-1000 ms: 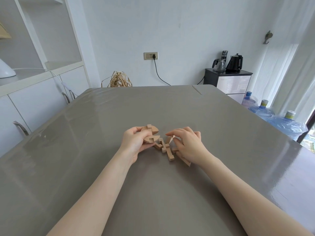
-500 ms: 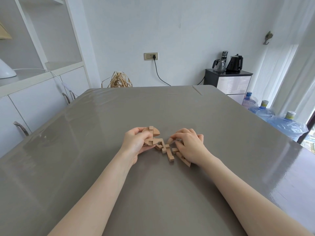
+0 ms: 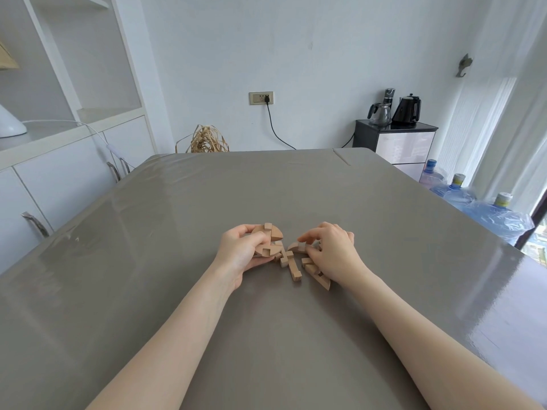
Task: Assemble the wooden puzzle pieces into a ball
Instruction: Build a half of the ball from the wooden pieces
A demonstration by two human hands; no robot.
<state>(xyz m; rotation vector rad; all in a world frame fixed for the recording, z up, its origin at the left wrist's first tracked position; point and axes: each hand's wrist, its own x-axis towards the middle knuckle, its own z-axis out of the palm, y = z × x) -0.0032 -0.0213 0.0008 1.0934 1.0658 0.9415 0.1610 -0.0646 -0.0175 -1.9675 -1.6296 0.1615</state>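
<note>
I sit at a glossy grey table (image 3: 266, 184). Ahead of me is a pale wall with a socket (image 3: 261, 97) and a black cord. White shelving and cupboards (image 3: 68, 161) stand to my left. A dark cabinet (image 3: 396, 143) carrying two kettles, water jugs (image 3: 500, 214) and bright curtains (image 3: 491, 113) are on my right.

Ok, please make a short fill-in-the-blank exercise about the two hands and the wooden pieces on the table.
1. The partly built ball is gripped by the ____ hand.
2. The right hand pinches a ____ piece.
3. Loose pieces lie on the ____ table.
4. The ball is ____ finished.

Missing words: left; wooden; grey; not
</note>
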